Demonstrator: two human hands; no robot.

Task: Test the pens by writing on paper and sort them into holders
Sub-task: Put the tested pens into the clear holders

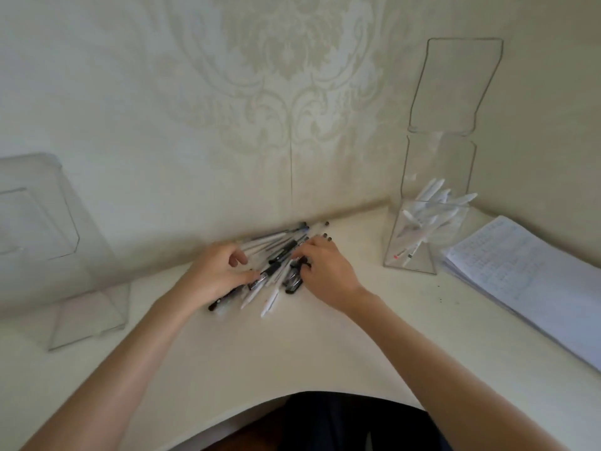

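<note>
Pens [282, 248]: loose pile of black and white pens, lying on the desk [292, 349] at the middle of its back edge, against the wall.
Left hand [217, 271]: rests on the left side of the pile; fingers curled, thumb lying along a black pen. Cannot tell whether it grips one; the picture is blurred here.
Right hand [328, 268]: lies over the right side of the pile, fingertips down on the pens, thumb tucked under. Grip or mere touch cannot be told.
Right holder [422, 265]: clear plastic, tall back panel, stands near the back right corner, well apart from the pile.
White pens [429, 211]: several, leaning inside the right holder.
Left holder [81, 307]: clear plastic, at the left edge.
Paper [527, 278]: stacked sheets with faint writing, at the right edge, just beside the right holder.
</note>
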